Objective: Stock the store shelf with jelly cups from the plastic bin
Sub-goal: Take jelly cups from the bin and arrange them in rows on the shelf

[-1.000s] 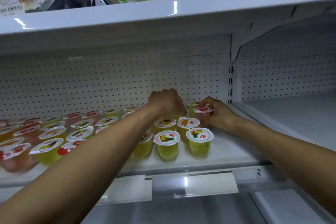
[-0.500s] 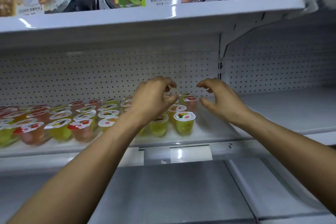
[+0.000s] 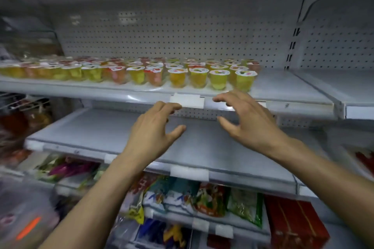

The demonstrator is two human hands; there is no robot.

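White pegboard backs the store shelf (image 3: pixel 283 87) where the jelly cups (image 3: pixel 178 77) stand upright in rows, just above and beyond the fingertips (image 3: pixel 217 99) of the left hand (image 3: pixel 153 127) and right hand (image 3: pixel 249 121), both loosely spread and empty, the right nearer the rows' free right end.
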